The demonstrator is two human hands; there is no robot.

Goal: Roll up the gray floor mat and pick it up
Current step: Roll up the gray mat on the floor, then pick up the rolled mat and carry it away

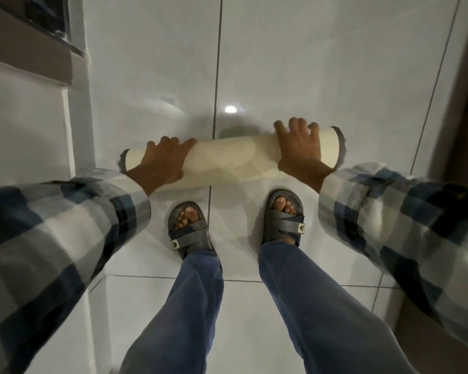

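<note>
The floor mat [231,160] is rolled into a tight tube lying crosswise on the white tile floor, just beyond my feet. Its cream backing faces outward, and gray pile shows at both open ends. My left hand [164,160] wraps over the tube near its left end. My right hand [299,148] grips over the top near the right end, fingers spread and curled around it. Whether the roll touches the floor or is slightly raised I cannot tell.
My feet in gray sandals [188,228] stand close behind the roll. A white step or cabinet edge [76,85] runs along the left, and a dark door frame [465,76] along the right. Glossy tiles [295,63] stretch ahead.
</note>
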